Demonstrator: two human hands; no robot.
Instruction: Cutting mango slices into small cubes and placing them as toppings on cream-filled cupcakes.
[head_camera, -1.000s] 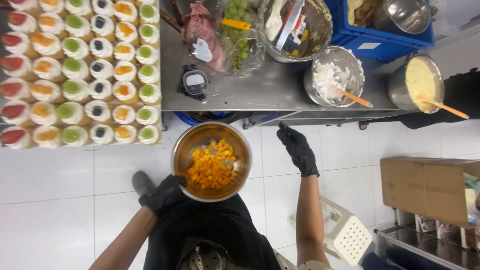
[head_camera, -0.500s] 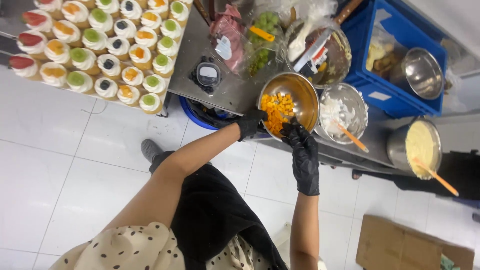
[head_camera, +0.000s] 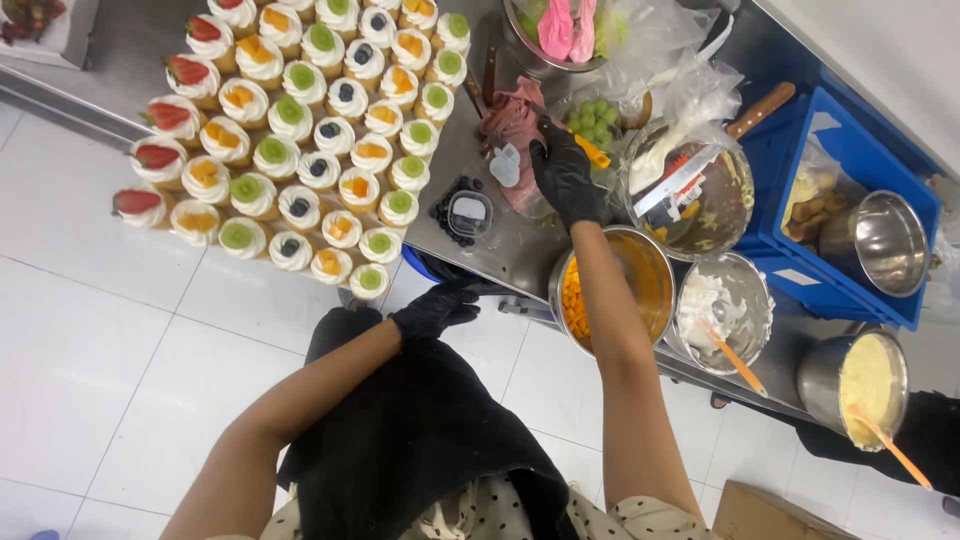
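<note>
Right hand in a black glove, up on the metal table, fingers curled around the handle of a knife with a yellow grip, beside green grapes and a pink cloth. Left hand in a black glove too, loose and half open, holding nothing, down by the table edge. Bowl of orange fruit bits under the right arm. Rows of little cream cakes with fruit on top at the left.
</note>
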